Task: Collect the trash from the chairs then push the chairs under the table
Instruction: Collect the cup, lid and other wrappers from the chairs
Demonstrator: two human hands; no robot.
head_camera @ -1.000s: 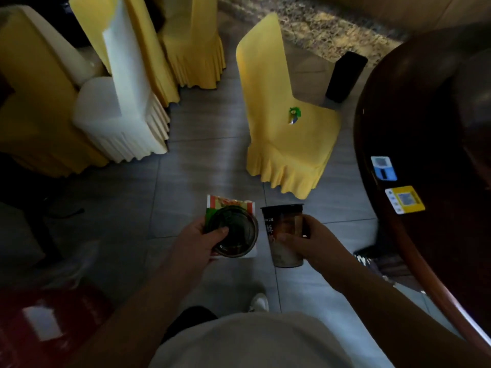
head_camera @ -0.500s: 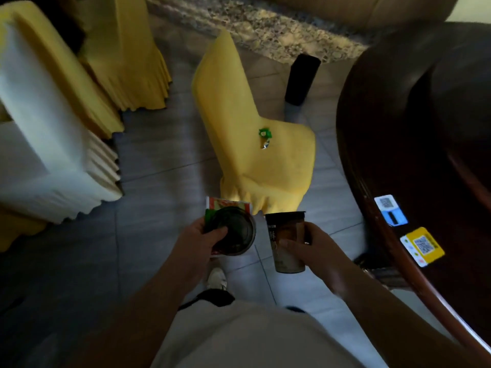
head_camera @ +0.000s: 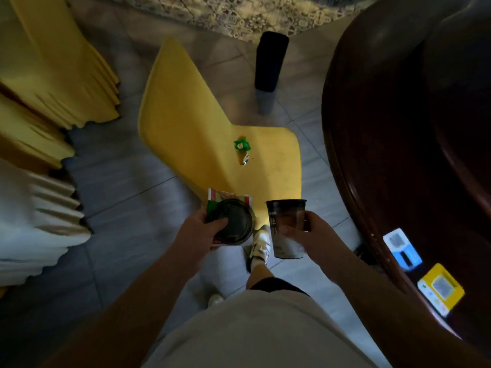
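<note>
Trash remains on the yellow chair (head_camera: 212,144): a green wrapper (head_camera: 242,144) and a small pale scrap (head_camera: 245,158) just below it lie on the seat. The chair stands beside the dark round bench (head_camera: 398,128), not under it. Left hand (head_camera: 196,232) holds a round dark lid (head_camera: 232,221) stacked on a printed packet (head_camera: 225,195), thumb pressed on top. Right hand (head_camera: 316,235) has its fingers curled round an upright dark cup (head_camera: 285,224). Two stickers (head_camera: 402,247) sit at the bench's edge.
</note>
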